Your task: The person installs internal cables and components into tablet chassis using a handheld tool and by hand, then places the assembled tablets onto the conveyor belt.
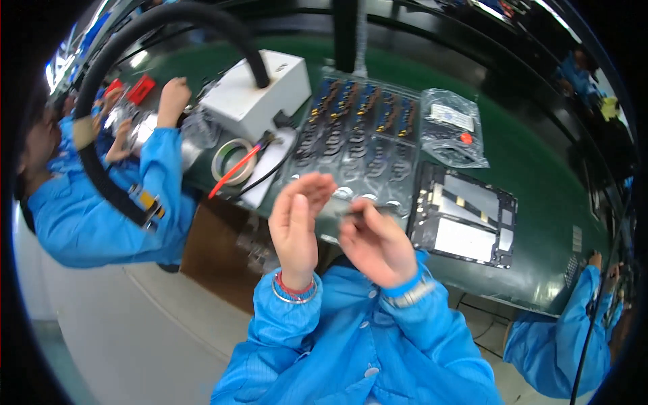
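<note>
Pinching possibly film strip [351,210], right hand [378,244]

Green table [533,175]; blue sleeves [418,337]; white box [260,91]; red-handled tool [236,169].

Small dark part [356,210] btwn fingers blurred, maybe a strip

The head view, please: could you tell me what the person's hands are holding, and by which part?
The right hand pinches a small thin dark strip by its right end; what it is cannot be told. The left hand is open beside it, fingers raised.
</note>
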Demonstrator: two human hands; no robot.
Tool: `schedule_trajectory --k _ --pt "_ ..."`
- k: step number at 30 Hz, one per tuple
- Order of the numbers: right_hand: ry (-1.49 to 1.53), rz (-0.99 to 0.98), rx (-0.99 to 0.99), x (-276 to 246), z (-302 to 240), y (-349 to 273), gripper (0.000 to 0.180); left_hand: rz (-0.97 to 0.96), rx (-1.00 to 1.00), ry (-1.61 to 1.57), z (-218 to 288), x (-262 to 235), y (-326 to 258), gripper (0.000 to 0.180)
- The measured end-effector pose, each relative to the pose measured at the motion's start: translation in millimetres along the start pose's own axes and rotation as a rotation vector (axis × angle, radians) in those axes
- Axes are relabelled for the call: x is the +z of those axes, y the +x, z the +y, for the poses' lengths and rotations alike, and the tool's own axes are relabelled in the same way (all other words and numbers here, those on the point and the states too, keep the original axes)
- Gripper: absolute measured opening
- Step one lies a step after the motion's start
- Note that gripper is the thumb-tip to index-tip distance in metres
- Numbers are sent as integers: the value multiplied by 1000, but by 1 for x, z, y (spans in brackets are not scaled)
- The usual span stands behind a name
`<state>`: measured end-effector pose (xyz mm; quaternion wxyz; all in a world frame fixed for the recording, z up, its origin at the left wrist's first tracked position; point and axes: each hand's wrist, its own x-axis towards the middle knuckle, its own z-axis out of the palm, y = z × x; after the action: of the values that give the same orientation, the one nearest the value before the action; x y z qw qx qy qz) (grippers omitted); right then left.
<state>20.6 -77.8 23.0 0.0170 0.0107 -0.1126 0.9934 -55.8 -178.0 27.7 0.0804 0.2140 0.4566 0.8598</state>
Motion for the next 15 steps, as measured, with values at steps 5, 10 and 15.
schedule_trajectory --k 5,10,15 --pt "219 -145 240 13 55 62 25 132 150 42 43 -34 -1 28" --pt "204 -144 354 30 93 82 25 234 277 130 66 -66 -5 25" --pt "241 -202 443 37 123 89 23 285 353 227 85 -84 -15 22"
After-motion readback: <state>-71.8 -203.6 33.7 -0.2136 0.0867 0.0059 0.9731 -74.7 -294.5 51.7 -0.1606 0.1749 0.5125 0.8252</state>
